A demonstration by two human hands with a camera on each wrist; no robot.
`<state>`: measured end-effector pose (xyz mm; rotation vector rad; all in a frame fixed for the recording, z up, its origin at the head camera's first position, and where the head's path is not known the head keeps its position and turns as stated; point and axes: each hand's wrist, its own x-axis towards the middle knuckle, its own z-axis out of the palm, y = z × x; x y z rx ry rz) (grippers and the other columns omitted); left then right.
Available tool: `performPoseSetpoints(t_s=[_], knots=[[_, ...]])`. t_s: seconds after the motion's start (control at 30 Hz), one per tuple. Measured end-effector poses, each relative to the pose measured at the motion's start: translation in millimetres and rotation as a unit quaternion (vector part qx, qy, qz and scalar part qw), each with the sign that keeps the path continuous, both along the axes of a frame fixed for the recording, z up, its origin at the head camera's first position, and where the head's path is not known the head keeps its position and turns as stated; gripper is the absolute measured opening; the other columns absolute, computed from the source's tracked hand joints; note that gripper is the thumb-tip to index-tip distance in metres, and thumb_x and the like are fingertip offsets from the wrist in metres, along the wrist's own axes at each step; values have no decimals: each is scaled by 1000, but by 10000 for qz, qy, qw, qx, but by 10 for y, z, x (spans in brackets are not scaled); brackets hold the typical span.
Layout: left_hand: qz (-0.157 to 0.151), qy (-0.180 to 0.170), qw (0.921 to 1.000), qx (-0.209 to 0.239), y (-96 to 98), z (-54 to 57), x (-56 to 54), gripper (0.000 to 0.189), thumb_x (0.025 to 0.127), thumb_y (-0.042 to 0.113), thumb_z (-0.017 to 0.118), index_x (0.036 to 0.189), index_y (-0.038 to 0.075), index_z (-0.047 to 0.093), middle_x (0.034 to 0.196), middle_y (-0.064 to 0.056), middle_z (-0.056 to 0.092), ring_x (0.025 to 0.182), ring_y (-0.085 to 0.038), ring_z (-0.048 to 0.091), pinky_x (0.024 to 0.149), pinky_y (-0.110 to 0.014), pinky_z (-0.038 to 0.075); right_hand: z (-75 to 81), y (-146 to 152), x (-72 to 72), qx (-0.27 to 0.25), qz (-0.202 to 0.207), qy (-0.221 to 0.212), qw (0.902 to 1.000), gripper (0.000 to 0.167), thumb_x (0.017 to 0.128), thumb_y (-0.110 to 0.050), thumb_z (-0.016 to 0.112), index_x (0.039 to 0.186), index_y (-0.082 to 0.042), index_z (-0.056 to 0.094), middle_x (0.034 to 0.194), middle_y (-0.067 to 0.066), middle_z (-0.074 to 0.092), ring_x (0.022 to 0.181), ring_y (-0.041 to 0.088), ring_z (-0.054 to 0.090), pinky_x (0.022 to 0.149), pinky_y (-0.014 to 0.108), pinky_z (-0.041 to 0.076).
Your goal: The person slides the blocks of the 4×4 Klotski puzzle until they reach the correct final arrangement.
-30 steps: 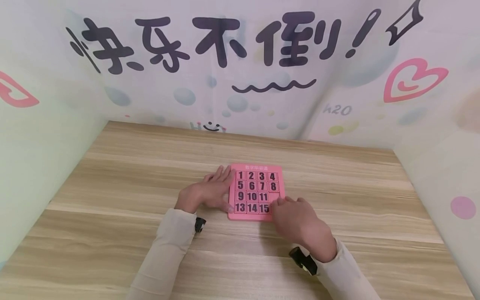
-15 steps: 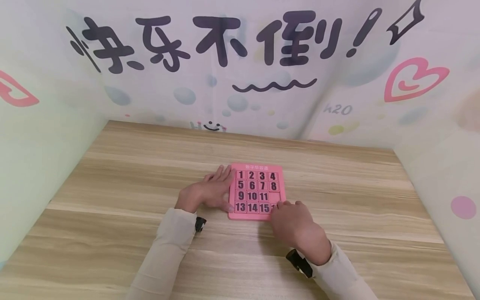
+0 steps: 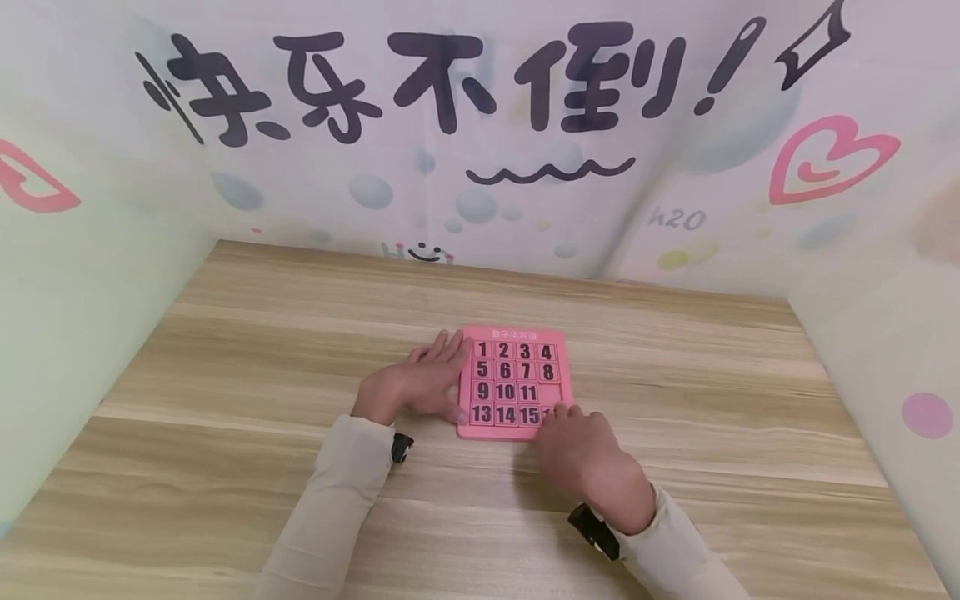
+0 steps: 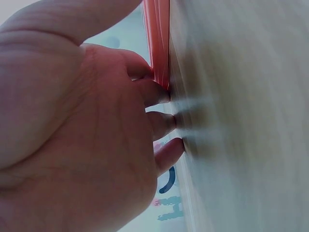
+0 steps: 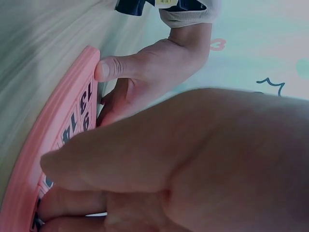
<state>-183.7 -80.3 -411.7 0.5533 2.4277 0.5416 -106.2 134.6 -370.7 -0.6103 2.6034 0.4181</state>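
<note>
A pink number sliding puzzle (image 3: pixel 514 433) lies flat on the table. Its tiles run in order from 1, with a gap (image 3: pixel 550 392) at the right end of the third row. Along the puzzle's left side rests my left hand (image 3: pixel 423 385), fingers spread at the upper edge and thumb at the lower left corner. My right hand (image 3: pixel 581 454) is at the lower right corner, its fingertips on the last tile (image 3: pixel 548 413), which is mostly covered. In the right wrist view the right thumb (image 5: pixel 87 162) stretches over the bottom row, beside the tile 13 (image 5: pixel 86 100).
The wood-grain table (image 3: pixel 300 333) reaches back to a white printed cloth wall (image 3: pixel 315 192) with large black characters. Similar walls stand at the left and right. Dark camera mounts (image 3: pixel 595 532) sit at both wrists.
My right hand has slid slightly left and toward me, uncovering the gap and the left edge of the bottom right tile. The left hand and the puzzle stay where they were.
</note>
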Motion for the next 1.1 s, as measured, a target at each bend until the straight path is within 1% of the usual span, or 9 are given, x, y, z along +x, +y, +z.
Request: performPoseSetpoints(t_s=[0.17, 0.23, 0.33, 0.47, 0.57, 0.7, 0.8, 0.97, 1.1], knots=[[22, -27, 10000, 10, 13, 5, -2, 112, 86, 37, 76, 158, 5, -3, 165, -12, -15, 152, -29, -18, 124, -48, -2, -23, 3, -10, 2, 24, 38, 10000, 36, 91, -6, 61, 123, 11, 59, 93, 16, 53, 82, 25, 48, 69, 40, 52], [22, -26, 10000, 5, 13, 5, -3, 112, 86, 37, 76, 158, 5, -3, 165, -12, -15, 152, -30, -18, 124, -48, -2, -35, 3, -19, 7, 59, 64, 10000, 36, 90, -6, 62, 121, 11, 58, 91, 15, 50, 82, 25, 46, 69, 39, 51], [17, -24, 10000, 8, 12, 4, -3, 112, 86, 36, 76, 158, 4, -3, 165, -12, -15, 152, -30, -18, 124, -49, -2, -56, 7, -41, 14, 102, 67, 9999, 36, 89, -5, 62, 121, 11, 58, 93, 15, 51, 85, 25, 48, 72, 40, 52], [16, -29, 10000, 24, 13, 6, 0, 112, 86, 35, 76, 158, 4, -3, 165, -13, -15, 152, -30, -18, 124, -48, -2, -75, 24, -79, -85, 64, 45, 9999, 43, 92, -7, 59, 131, 11, 54, 113, 21, 58, 105, 31, 56, 84, 45, 54], [23, -26, 10000, 35, 15, 10, 1, 112, 86, 34, 76, 158, 3, -3, 165, -13, -14, 152, -30, -17, 124, -48, -2, -85, 42, -105, -183, 0, 56, 9998, 46, 96, -10, 55, 136, 12, 49, 127, 25, 56, 119, 36, 55, 93, 49, 52], [27, -24, 10000, 17, 16, 16, 3, 111, 86, 34, 76, 158, 4, -3, 165, -13, -15, 152, -30, -17, 124, -48, -2, -93, 52, -134, -311, -102, 55, 9994, 47, 97, -11, 52, 137, 13, 48, 127, 26, 54, 122, 38, 53, 97, 51, 50], [37, -40, 10000, 20, 16, 20, 5, 111, 86, 34, 76, 158, 4, -3, 165, -12, -15, 152, -30, -18, 124, -47, -2, -97, 54, -155, -369, -173, 41, 9992, 48, 98, -13, 50, 139, 13, 45, 134, 28, 52, 127, 40, 50, 102, 53, 47], [24, -17, 10000, 29, 15, 22, 10, 112, 85, 35, 76, 158, 3, -2, 165, -13, -14, 152, -30, -17, 124, -48, -1, -113, 66, -192, -344, -304, -120, 9989, 52, 103, -16, 42, 146, 12, 37, 153, 28, 37, 143, 42, 36, 113, 56, 36], [13, 4, 10000, 25, 15, 17, 9, 112, 85, 35, 76, 158, 3, -2, 165, -13, -14, 152, -30, -17, 124, -48, -1, -113, 76, -211, -365, -333, -180, 9986, 52, 103, -17, 40, 147, 11, 35, 156, 27, 33, 145, 41, 33, 115, 57, 33]])
